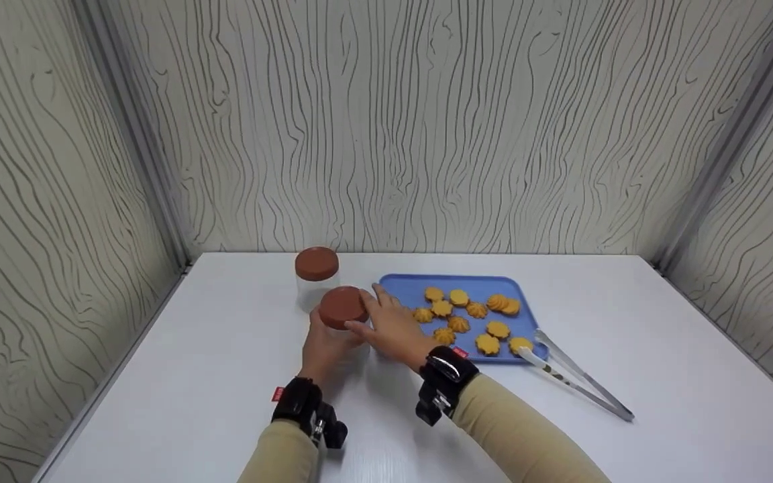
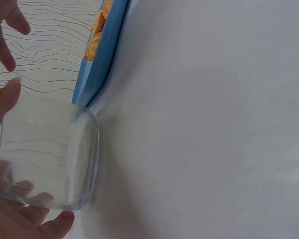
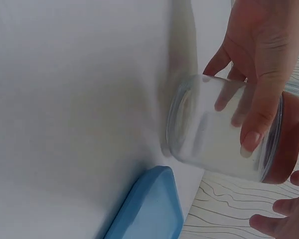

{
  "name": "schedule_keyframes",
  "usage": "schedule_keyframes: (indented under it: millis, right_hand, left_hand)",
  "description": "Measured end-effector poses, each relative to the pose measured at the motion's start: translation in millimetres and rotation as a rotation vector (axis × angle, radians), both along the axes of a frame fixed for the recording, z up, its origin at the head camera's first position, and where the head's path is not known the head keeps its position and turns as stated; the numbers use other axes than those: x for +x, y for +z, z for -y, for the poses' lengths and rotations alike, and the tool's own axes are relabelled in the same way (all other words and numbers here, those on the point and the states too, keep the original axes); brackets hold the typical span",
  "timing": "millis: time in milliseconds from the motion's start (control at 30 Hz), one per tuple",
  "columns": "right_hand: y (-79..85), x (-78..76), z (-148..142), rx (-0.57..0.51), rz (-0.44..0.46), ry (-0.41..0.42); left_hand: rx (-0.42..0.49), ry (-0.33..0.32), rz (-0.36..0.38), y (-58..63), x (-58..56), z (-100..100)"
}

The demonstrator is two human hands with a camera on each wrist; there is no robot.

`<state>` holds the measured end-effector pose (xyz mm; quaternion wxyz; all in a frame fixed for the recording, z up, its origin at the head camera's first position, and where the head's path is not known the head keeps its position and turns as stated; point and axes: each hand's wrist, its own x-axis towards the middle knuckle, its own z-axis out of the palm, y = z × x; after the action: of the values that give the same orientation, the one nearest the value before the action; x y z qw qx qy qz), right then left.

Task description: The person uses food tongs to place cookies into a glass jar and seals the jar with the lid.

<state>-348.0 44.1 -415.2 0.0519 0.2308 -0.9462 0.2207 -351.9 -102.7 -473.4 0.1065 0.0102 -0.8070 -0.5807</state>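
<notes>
A clear jar (image 3: 219,134) with a reddish-brown lid (image 1: 343,307) stands near the left of the blue tray. My left hand (image 1: 327,347) grips its body, thumb on one side and fingers round the other. The jar looks empty through its clear wall (image 2: 40,144). My right hand (image 1: 393,329) is beside the lid with its fingers spread. In the right wrist view, its fingertips (image 3: 284,206) are close to the lid's edge; whether they touch it I cannot tell.
Behind stands a second clear jar with a brown lid (image 1: 317,263). Several yellow cookies (image 1: 458,324) lie on the blue tray (image 1: 400,285) to the right. Metal tongs (image 1: 584,379) rest with their tips on the tray's front right corner. Patterned panels (image 1: 386,134) enclose the white table (image 1: 212,349).
</notes>
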Motion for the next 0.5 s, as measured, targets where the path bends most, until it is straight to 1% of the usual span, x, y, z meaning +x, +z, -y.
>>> schedule_keyframes:
  millis: [200, 333, 400, 500]
  right_hand:
    - [-3.9, -7.6, 14.1, -0.032, 0.012, -0.005]
    - [-5.7, -9.6, 20.4, -0.023, 0.001, 0.005]
    - [-5.3, -10.7, 23.6, 0.005, -0.043, -0.005]
    - [-4.9, -13.6, 30.1, 0.076, -0.145, -0.05]
  left_hand:
    - [-0.023, -0.03, 0.026, 0.2, -0.2, -1.6]
    - [-0.05, -0.031, 0.04, 0.1, -0.5, -0.5]
    - [-0.06, -0.036, 0.037, -0.8, -1.5, 0.7]
    - [-0.074, -0.048, -0.015, -2.3, -2.7, 2.8]
